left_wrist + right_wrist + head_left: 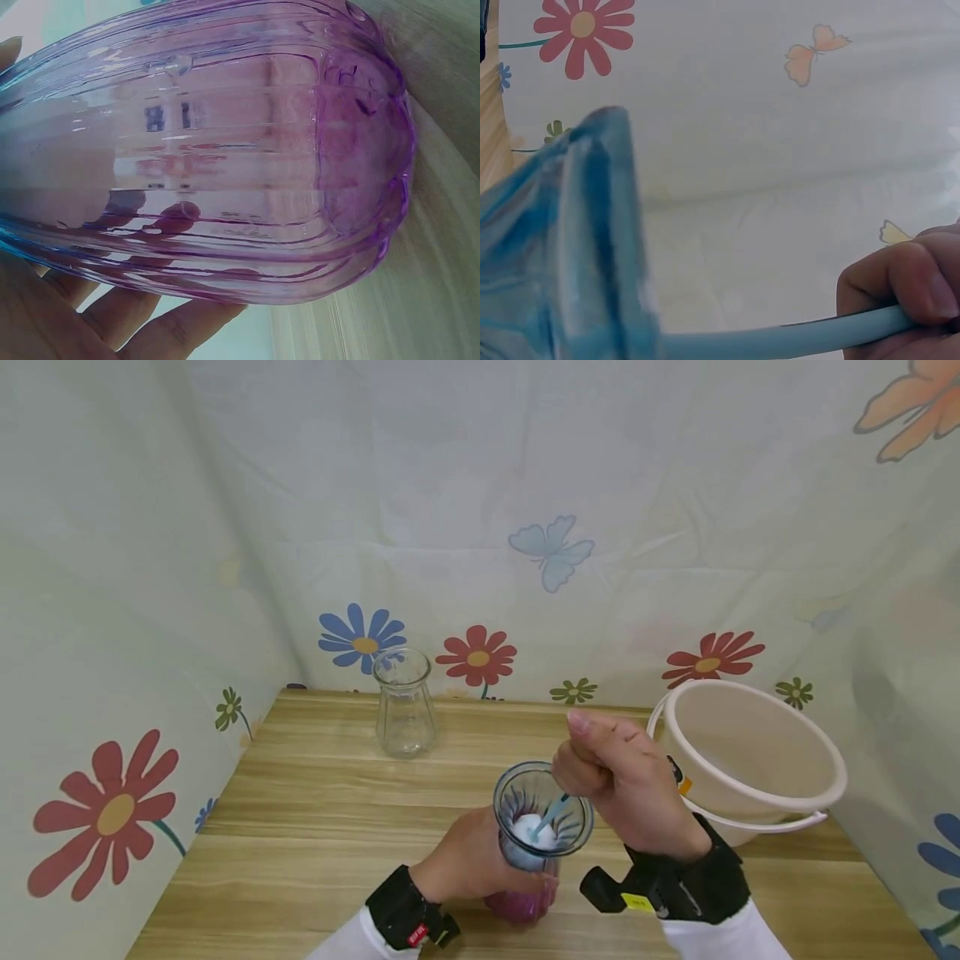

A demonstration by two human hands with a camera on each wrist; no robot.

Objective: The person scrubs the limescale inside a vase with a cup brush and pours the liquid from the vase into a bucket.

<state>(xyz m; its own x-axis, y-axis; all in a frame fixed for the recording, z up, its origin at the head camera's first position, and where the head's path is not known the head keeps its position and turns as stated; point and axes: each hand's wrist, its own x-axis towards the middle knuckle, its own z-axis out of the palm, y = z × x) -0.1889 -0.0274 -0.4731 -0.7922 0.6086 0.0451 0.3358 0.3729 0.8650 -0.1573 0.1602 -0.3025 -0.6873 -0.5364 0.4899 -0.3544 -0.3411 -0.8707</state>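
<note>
A pale cloth [420, 468] printed with flowers and butterflies hung behind the table and along its sides, making the largest thing in sight. Next in size came the table [300, 810], its top in light wood grain streaked from left to right. A cream bucket [750, 789] stood at the table's right side, toward the far right corner, its mouth facing up and its handle lowered around the near side of the rim.

A ribbed glass vase [247, 157], blue at the rim and pinkish purple at the base, was close to the table's near edge, about midway between the left and right edges. Its mouth faced up; whether its base touched the table could not be told. A clear glass jar [406, 718] stood upright near the far edge, nearer the far left corner than the far right one.

The left hand [476, 856] had its grip curled round the vase's side, below the rim. The right hand [626, 777] was above the vase's mouth, between it and the bucket, its grip tightly folded on a stick. Each wrist wore a black band [693, 885] over the end of a white sleeve. The light blue stick [780, 341] slanted down into the vase, where its lower end met a small white piece [528, 831] inside.
</note>
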